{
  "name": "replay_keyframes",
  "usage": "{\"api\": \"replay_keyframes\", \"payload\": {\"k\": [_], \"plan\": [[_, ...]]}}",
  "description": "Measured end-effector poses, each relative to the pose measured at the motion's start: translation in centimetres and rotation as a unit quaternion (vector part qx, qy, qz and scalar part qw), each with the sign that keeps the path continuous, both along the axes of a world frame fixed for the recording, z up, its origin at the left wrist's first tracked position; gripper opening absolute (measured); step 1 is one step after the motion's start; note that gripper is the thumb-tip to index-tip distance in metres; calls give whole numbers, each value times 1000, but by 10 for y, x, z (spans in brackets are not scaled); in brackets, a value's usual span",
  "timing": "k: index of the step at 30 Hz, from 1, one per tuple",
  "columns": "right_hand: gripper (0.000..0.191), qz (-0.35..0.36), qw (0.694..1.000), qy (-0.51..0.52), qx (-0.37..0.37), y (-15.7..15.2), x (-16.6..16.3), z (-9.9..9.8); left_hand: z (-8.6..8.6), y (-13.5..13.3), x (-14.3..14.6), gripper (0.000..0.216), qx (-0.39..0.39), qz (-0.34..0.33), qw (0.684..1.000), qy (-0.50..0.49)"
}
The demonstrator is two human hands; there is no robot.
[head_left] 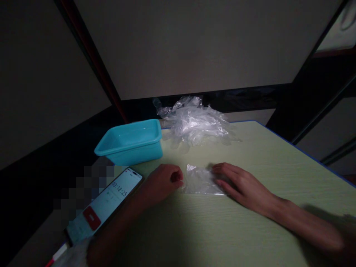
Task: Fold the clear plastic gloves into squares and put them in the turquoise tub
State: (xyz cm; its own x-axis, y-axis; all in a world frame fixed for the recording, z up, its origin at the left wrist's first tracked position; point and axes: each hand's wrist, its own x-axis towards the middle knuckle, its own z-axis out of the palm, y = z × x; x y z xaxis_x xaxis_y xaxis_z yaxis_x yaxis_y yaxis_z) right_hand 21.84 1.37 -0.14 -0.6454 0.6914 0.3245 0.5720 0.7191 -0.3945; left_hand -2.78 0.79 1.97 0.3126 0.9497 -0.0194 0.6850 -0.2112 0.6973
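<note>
A small clear plastic piece point(200, 180), folded flat, lies on the pale green table point(250, 230). My left hand point(162, 182) is curled closed at its left edge, pinching the plastic. My right hand point(236, 181) rests on the piece's right edge with fingers stretched flat, pressing it down. A heap of clear plastic gloves or bags point(194, 122) sits behind them at the table's far edge.
A turquoise plastic tub point(132, 142) stands at the far left of the table. A phone point(104, 205) showing a running timer lies at the left edge beside my left forearm. The room around is dark, with a blue table rim at the right.
</note>
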Motion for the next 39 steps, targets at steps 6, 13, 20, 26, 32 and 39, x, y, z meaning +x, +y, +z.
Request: {"api": "replay_keyframes", "payload": {"k": [6,13,20,26,32,39], "plan": [[25,0,1000,-15,2,2,1,-6,-1,-7,3,4,-53,-29,995,85],[26,-1,999,-44,4,1,1,-4,-3,-7,6,7,-47,-33,995,82],[26,4,999,-50,10,1,1,-6,1,-7,10,13,-3,-54,997,60],[25,6,999,-50,9,1,2,-5,0,-6,11,13,-24,-38,999,29],[30,5,998,-57,10,1,2,-6,-4,-4,7,20,-83,-11,995,-48],[31,5,997,-75,16,1,3,-5,-7,-5,7,37,-106,14,994,-23]]}}
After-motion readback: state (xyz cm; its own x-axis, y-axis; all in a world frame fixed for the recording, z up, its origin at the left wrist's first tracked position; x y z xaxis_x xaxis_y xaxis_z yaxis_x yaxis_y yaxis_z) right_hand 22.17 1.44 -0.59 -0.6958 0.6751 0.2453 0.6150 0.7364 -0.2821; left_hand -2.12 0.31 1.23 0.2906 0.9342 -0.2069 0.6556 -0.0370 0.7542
